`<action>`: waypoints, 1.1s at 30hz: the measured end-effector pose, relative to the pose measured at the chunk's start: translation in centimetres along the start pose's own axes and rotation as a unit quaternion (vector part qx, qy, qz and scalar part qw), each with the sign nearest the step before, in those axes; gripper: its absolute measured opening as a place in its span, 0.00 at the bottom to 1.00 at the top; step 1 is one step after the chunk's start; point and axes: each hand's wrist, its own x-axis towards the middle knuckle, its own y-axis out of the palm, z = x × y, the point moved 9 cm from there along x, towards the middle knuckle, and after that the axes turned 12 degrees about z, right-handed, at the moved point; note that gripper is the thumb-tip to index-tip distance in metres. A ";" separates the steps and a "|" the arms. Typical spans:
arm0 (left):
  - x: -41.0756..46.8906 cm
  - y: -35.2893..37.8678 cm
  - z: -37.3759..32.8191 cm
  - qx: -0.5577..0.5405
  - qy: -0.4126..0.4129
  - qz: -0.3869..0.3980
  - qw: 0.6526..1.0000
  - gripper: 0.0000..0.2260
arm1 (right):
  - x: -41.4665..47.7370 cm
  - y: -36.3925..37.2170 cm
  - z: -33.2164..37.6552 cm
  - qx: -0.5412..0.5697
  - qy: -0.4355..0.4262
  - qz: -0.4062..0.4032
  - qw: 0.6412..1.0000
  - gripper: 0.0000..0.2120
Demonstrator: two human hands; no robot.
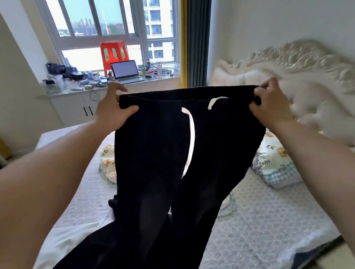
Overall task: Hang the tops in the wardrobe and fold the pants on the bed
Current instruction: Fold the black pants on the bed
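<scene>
Black pants (153, 155) with a white drawstring (191, 133) hang spread out in front of me above the bed (268, 222). My left hand (112, 108) pinches the waistband's left corner between thumb and fingers. My right hand (270, 101) grips the waistband's right corner. The waistband is stretched flat between both hands. The two legs drop down, and their lower ends lie on the bed near its front edge. A white garment (61, 241) lies on the bed at the lower left, partly under the pant legs.
Two patterned pillows (275, 162) lie near the cream carved headboard (292, 72) on the right. A cluttered windowsill counter with a laptop (126, 71) and an orange stool (113, 53) stands at the back. Grey and yellow curtains (194, 38) hang beside the window.
</scene>
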 end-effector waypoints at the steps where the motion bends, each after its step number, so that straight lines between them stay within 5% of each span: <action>1: -0.1 0.6 0.3 0.013 -0.007 0.028 0.999 0.23 | -0.1 0.7 0.2 -0.011 -0.005 0.023 1.000 0.08; 4: 0.4 -0.1 -0.1 0.063 -0.019 0.044 0.997 0.25 | 0.5 0.4 0.8 -0.044 -0.022 0.042 0.998 0.09; 10: 1.4 -7.0 -1.9 0.032 0.010 -0.160 0.987 0.21 | 1.4 -5.1 2.4 0.093 0.007 -0.107 0.990 0.12; 12: 1.1 -4.9 0.4 0.044 -0.037 -0.103 0.993 0.22 | 1.0 -1.9 2.1 0.150 0.032 -0.010 0.988 0.19; 15: -0.3 -0.9 3.3 0.091 -0.088 0.018 0.992 0.21 | 0.0 3.6 1.2 0.060 0.067 0.167 0.982 0.17; 20: -1.6 0.7 6.0 -0.054 -0.096 0.106 0.988 0.17 | -0.6 5.3 -0.7 0.166 0.102 0.214 0.957 0.05; 22: -2.1 1.1 6.7 -0.102 -0.100 0.118 0.983 0.14 | -1.1 6.1 -1.4 0.252 0.112 0.226 0.934 0.08; 25: -2.8 1.9 6.4 -0.084 -0.095 0.151 0.980 0.11 | -1.3 7.0 -1.7 0.219 0.107 0.232 0.941 0.09; 27: -2.6 2.2 5.6 -0.020 -0.085 0.197 0.976 0.12 | -0.9 6.3 -1.6 0.160 0.101 0.214 0.958 0.04; 29: -1.9 1.9 3.6 0.016 -0.053 0.213 0.976 0.14 | 0.3 3.7 -1.4 0.118 0.105 0.145 0.977 0.11; 33: 0.2 -2.4 -2.6 0.087 0.027 0.060 0.994 0.16 | 2.3 -5.0 -0.1 0.096 0.112 -0.052 0.988 0.13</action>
